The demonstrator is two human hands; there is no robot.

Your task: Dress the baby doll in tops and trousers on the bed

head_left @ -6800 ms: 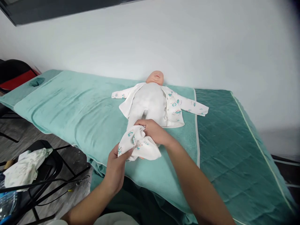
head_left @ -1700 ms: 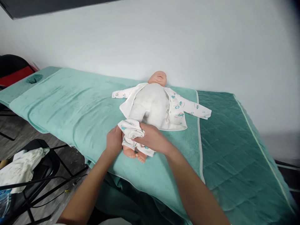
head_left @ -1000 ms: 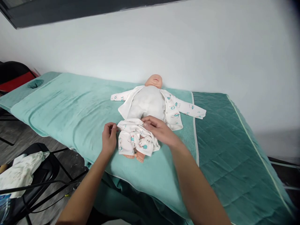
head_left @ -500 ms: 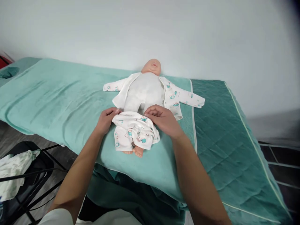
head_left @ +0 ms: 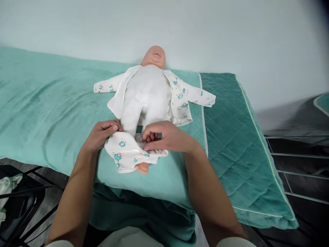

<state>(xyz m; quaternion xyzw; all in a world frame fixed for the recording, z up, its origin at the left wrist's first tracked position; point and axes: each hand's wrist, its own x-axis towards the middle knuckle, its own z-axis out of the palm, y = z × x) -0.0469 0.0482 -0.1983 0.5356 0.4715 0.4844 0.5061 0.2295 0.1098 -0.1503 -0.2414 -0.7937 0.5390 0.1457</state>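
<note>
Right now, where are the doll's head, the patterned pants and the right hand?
Doll's head (head_left: pixel 154 57): head view, its middle.
Patterned pants (head_left: pixel 125 150): head view, printed fabric.
Right hand (head_left: pixel 168 137): head view, back of the hand.

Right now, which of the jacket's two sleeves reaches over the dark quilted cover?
The picture-right sleeve: its end overlaps the dark quilted cover. The picture-left sleeve lies wholly over pale green cloth.

From where I sit, this looks like a care-training room; I see a baby doll (head_left: pixel 146 85) on a teal-covered bed (head_left: pixel 51 120); a plain white wall (head_left: pixel 205 31); a black chair (head_left: pixel 19 206).
</note>
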